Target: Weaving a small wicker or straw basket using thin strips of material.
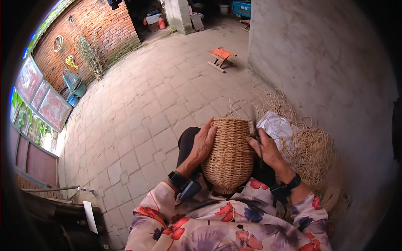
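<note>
A tan woven basket (228,157), rounded with a narrower top, rests in my lap between both hands. My left hand (203,143) is closed against its left side, fingers together along the weave near the rim. On the other side, my right hand (269,151) is closed round a long, thin dark tool (254,123) that points up beside the rim. Its exact kind is hard to make out. The right thumb and fingertips are close to the basket wall; whether they touch it I cannot tell.
Loose tan cord (314,154) lies heaped at my right, with a white sheet or bag (276,127) by it. A grey wall (322,54) rises beyond. Ahead on the paving stands a low stool (222,54) with an orange seat. A metal gate (44,90) is at the left.
</note>
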The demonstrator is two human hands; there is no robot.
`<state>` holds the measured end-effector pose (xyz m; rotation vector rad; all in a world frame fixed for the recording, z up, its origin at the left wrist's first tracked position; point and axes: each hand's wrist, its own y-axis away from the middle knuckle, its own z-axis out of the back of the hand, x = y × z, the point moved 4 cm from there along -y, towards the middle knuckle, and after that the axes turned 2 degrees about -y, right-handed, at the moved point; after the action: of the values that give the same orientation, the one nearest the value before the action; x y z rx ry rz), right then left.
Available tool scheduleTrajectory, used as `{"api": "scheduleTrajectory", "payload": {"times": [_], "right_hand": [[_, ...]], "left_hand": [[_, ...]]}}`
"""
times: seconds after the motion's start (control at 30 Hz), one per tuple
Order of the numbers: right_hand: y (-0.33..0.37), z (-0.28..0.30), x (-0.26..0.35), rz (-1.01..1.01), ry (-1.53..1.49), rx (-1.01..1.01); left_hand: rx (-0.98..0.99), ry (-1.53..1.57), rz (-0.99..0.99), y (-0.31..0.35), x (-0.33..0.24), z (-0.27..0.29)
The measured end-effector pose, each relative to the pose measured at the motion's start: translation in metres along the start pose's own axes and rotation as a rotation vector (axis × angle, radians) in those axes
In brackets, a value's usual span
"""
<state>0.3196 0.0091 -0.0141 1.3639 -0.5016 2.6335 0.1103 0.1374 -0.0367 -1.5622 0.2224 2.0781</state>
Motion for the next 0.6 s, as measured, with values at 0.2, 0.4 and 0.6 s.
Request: {"api": "scheduleTrajectory", "payload": {"times": [0.2, 0.4, 0.6], "right_hand": [[0.018, 0.066, 0.006, -0.203, -0.408, -0.316], [0.060, 0.071, 0.004, -0.137, -0.246, -0.006], [0.062, 0.050, 0.061, 0.240, 0.246, 0.276]], "left_hand": [[-0.039, -0.046, -0.110, 0.027, -0.015, 0.026], [0.015, -0.458, -0.485, 0.073, -0.082, 0.019], [0.139, 0.391, 0.152, 0.046, -0.033, 0.030]]}}
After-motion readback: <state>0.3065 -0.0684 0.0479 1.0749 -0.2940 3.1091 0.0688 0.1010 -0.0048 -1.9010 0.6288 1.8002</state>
